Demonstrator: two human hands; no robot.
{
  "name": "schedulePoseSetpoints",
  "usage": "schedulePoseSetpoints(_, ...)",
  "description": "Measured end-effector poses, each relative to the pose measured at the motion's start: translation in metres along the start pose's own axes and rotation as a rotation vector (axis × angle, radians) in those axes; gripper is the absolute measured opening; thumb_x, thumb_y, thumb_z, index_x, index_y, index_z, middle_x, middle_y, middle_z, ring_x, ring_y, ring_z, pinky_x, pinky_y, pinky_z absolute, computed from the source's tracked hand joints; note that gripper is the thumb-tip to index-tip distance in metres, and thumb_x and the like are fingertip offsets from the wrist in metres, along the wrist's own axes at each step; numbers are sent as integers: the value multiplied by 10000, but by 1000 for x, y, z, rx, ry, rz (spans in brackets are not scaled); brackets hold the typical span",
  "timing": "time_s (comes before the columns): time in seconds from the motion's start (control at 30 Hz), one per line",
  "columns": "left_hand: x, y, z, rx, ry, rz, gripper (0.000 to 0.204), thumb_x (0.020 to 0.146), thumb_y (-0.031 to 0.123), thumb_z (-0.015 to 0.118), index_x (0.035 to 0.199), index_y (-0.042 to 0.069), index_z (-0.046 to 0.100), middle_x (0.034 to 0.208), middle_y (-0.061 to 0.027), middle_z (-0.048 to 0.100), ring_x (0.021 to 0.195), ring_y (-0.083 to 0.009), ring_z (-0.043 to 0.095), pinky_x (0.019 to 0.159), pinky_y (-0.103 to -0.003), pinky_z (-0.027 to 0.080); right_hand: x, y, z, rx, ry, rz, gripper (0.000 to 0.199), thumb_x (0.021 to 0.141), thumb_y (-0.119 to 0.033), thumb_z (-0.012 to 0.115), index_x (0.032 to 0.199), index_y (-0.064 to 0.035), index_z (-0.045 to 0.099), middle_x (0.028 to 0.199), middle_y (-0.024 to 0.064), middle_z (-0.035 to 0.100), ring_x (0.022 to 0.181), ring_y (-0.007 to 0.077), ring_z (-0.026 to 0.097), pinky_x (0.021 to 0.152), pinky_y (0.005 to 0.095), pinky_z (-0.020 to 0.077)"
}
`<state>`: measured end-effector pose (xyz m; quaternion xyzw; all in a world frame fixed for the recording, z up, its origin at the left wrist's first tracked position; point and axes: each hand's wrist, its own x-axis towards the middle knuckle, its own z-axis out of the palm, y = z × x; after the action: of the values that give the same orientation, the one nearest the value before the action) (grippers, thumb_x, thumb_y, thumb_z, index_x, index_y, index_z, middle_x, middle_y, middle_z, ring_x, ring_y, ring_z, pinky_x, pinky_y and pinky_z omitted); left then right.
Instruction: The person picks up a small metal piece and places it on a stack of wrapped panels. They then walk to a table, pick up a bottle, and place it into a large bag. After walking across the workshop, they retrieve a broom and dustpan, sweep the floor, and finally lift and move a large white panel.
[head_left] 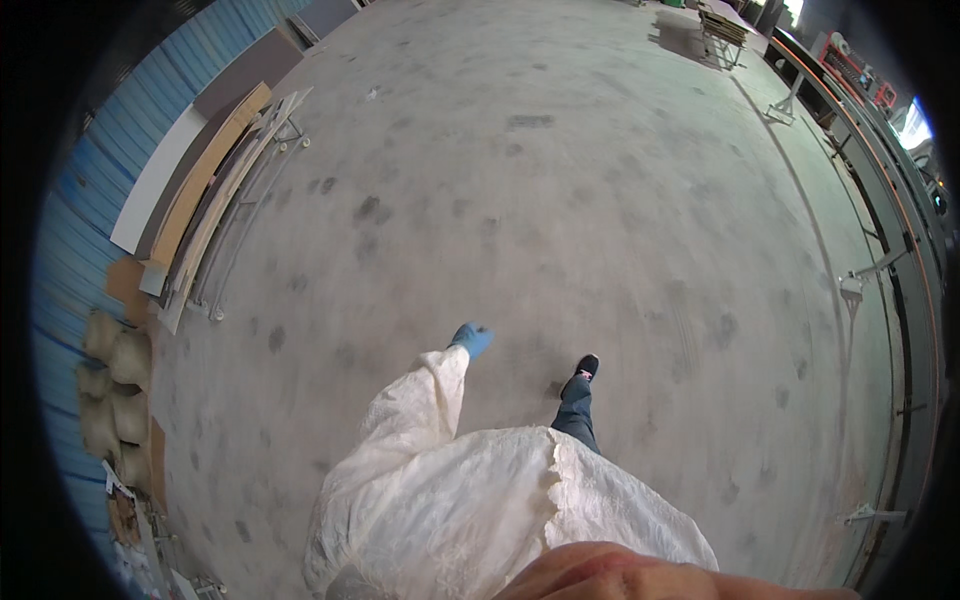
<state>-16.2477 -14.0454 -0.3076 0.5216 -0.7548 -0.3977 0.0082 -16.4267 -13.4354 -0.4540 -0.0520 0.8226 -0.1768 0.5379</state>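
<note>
Concrete floor [560, 200] fills nearly the whole view — grey, scuffed and dotted with dark stains, bending away toward the rim. Along the left edge runs a blue corrugated wall [70, 230], and against it lean long boards [215, 190] in tan, white and brown, with a thin metal frame lying just beside them. Below the boards, pale sacks [112, 385] sit stacked by the wall, with scraps of cardboard near them. On the right side a long metal rail [885, 240] curves along the floor's edge, small brackets standing near it. Far off at the top right stands a table [722, 30], too small to tell what it carries.

The person wears a white lacy garment [470, 500] that covers the lower middle of the view. The left hand [472, 339], in a blue glove, hangs out at the end of a white sleeve above bare floor; its grip is loosely curled and holds nothing, touching nothing. Nearest to it is the person's own black shoe [585, 368], set on the floor to its right below a blue-jeaned leg. The right hand [610, 575] shows only as a blurred bare patch at the bottom edge — I cannot tell whether its grip is wide or narrow.
</note>
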Motion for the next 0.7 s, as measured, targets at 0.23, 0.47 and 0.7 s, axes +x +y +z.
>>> schedulePoseSetpoints(0.23,216,119,12,54,-18,-150,409,788,388,616,942,20,706,930,-245,695,842,-314,679,761,-426,502,207,-261,-233,-161,18,-73,266,873,-312,594,809,-62,657,653,95,641,541,216,609,464,378,463)
schedulePoseSetpoints(0.47,402,119,1,248,-401,-491,560,933,465,473,1364,114,542,1437,-84,514,1325,-285,479,1092,-385,369,406,-724,-513,392,273,-608,167,874,-197,613,857,-47,683,678,46,639,555,146,588,477,289,438)
schedulePoseSetpoints(0.7,717,287,-41,205,-260,-575,490,950,395,435,1313,89,556,1363,-129,540,1217,-287,550,1035,-403,402,534,-927,-647,309,204,-349,187,886,-241,622,911,-61,670,753,49,671,609,160,638,493,297,472)
